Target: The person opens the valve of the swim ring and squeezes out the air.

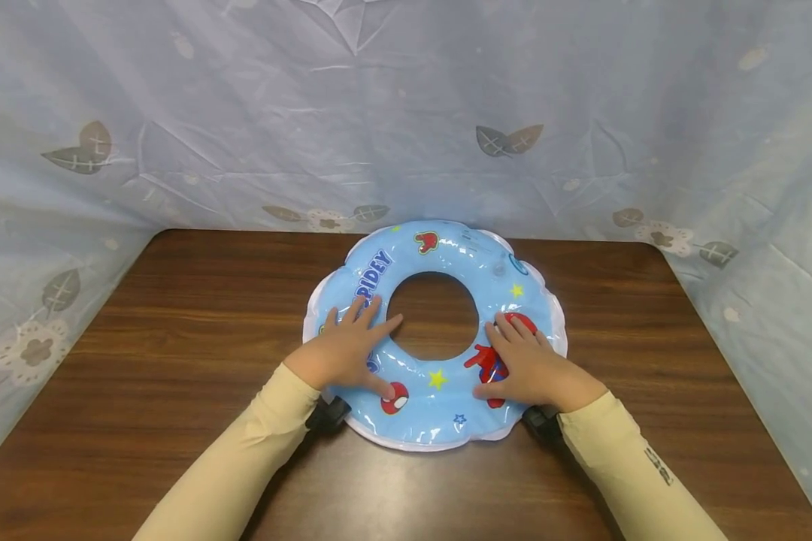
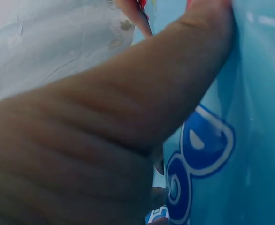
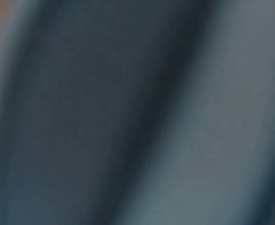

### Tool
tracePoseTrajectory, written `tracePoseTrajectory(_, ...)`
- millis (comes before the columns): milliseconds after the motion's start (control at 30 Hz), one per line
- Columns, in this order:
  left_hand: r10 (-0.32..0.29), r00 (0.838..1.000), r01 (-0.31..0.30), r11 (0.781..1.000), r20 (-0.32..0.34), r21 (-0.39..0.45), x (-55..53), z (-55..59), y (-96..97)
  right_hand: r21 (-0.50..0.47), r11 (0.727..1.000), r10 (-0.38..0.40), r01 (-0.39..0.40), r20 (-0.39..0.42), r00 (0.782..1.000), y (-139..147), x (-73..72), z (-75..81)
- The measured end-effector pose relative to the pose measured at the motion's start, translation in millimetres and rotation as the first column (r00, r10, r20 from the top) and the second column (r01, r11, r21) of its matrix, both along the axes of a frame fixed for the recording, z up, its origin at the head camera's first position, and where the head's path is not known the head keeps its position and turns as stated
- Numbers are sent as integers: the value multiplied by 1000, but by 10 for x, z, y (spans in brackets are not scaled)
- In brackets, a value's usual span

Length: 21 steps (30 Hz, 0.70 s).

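Observation:
A light-blue inflatable swim ring (image 1: 433,409) with Spidey lettering, stars and red cartoon figures lies flat on the table, puffed up with a pale edge. On its left side rests my left hand (image 1: 345,349), fingers spread and straight, the thumb near a red mask print. My right hand (image 1: 531,368) lies on the right side of the ring, fingers extended over a red and blue figure. In the left wrist view, the left hand (image 2: 142,93) shows large against the ring's blue surface (image 2: 259,140). The right wrist view is too blurred to make out.
The brown wood-grain table (image 1: 176,338) extends around the ring. Behind it and along both sides hangs a pale curtain (image 1: 406,113) with leaf and flower prints. The ring's far rim reaches the table's back edge, close to the curtain.

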<state>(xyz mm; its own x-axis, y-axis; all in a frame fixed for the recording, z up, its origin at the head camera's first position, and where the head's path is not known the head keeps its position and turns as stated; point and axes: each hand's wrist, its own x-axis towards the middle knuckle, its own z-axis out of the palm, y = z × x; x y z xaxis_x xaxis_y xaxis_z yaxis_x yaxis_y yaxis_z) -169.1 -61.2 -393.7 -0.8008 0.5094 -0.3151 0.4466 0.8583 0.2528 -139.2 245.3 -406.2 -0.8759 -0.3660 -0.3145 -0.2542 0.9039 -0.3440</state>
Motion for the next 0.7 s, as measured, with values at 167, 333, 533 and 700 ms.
tracePoseTrajectory(167,32,999,-31,999,13,-20,35,-34,44,9,1000,17,-17,-14,1000,28,-25,9)
tracePoseTrajectory(333,57,998,-57,998,1,-38,69,-71,92,10,1000,13,-12,-61,998,17,20,58)
tracePoseTrajectory(533,100,995,-101,993,-17,-53,156,-107,192,-12,1000,-26,24,-141,990,-78,129,145)
tracePoseTrajectory(700,125,991,-127,991,-51,-51,282,-75,312,-5,999,-40,40,-125,991,-177,212,186)
